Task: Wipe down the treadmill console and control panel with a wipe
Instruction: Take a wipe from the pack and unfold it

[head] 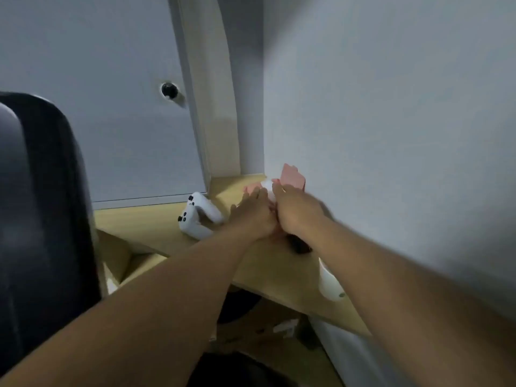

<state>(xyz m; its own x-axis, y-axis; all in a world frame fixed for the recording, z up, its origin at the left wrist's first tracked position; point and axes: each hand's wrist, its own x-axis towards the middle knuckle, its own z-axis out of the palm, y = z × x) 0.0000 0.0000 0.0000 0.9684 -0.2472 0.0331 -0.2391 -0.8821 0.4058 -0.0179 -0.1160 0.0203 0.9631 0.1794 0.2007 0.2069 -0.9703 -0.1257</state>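
Head view: pink wipe pack [293,174], lid up, sits in the wall corner of the wooden surface [156,222] at 12 o'clock of both hands; left hand [251,216] lies flat-fingered on it, grip open, and right hand [296,210] seems to pinch a white wipe [266,187] at the opening, though blur softens this. White game controller [198,216] at 9 o'clock of the left hand. Judged step: drawing the wipe, treadmill console out of view; next needs a clean pull against the pinned pack.

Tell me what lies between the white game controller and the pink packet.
Head view: the left hand lies between the controller and the pink packet, over the wooden desk; the right hand is at the packet.
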